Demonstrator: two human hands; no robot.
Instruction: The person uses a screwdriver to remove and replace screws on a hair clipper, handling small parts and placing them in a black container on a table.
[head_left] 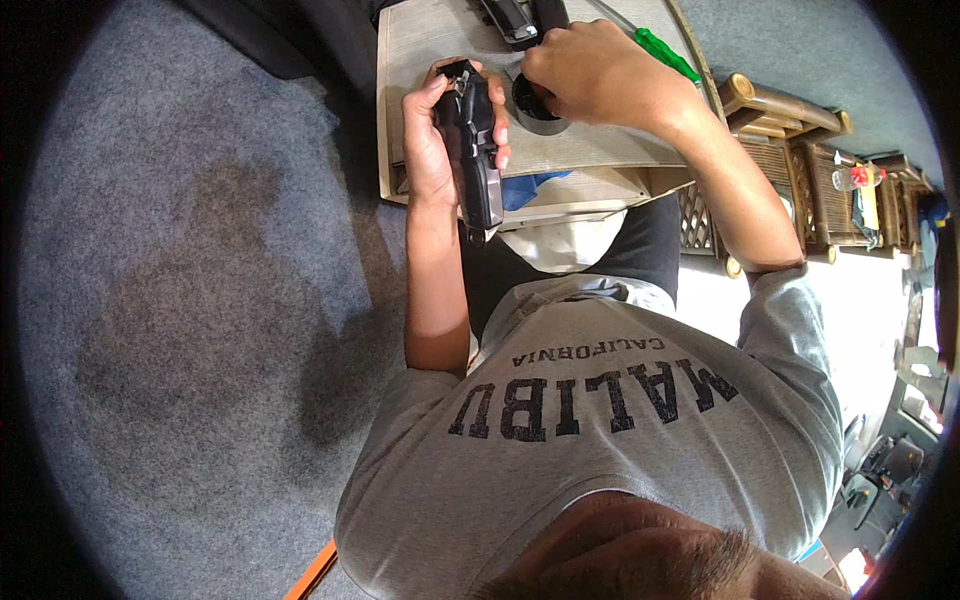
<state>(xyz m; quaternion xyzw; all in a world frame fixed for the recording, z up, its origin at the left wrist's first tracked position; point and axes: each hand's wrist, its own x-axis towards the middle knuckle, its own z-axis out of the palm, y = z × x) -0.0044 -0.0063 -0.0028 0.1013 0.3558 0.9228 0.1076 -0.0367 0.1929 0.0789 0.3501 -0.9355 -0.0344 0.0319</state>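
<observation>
My left hand is wrapped round a black and silver hair clipper, tilted upright over the near left part of a small table. Small metal parts show at the clipper's far end. Over a small dark round bowl, my right hand reaches with its fingers bent down and closed. The fingertips are hidden by the hand, so what they pinch cannot be seen. Just beyond lies a black and silver part, like a clipper housing. A green-handled screwdriver rests to the right of that hand.
Below the tabletop is an open compartment with a blue cloth in it. To the right stands bamboo furniture with a clear plastic bottle on it. Grey carpet covers the floor at left. Dark fabric hangs at the far left.
</observation>
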